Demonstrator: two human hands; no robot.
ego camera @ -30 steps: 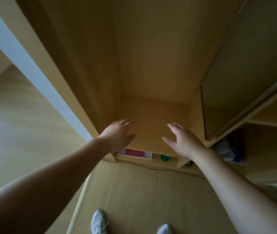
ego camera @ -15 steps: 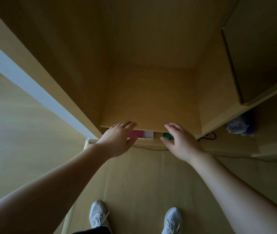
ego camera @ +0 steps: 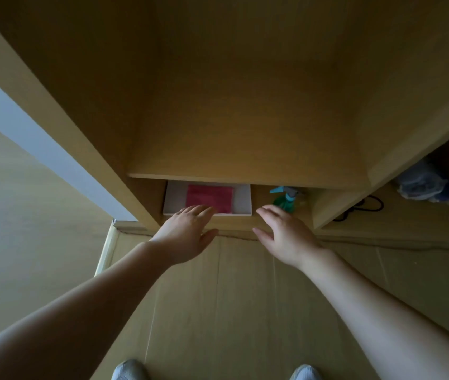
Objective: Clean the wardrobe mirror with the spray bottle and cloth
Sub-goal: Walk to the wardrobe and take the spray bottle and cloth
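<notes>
at centre frame both hands reach out with fingers spread, holding nothing: the left hand (ego camera: pixel 187 231) just below the pink cloth (ego camera: pixel 209 198) in its white tray (ego camera: pixel 242 200), the right hand (ego camera: pixel 283 233) just below the green spray bottle (ego camera: pixel 285 200).

A folded pink cloth (ego camera: pixel 209 198) lies flat in a white tray (ego camera: pixel 241 199), with a green spray bottle (ego camera: pixel 284 200) upright just beside it

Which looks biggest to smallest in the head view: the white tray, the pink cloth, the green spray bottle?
Largest: white tray.
Then: pink cloth, lying in it.
Smallest: green spray bottle, though the shelf above hides part of it.
</notes>
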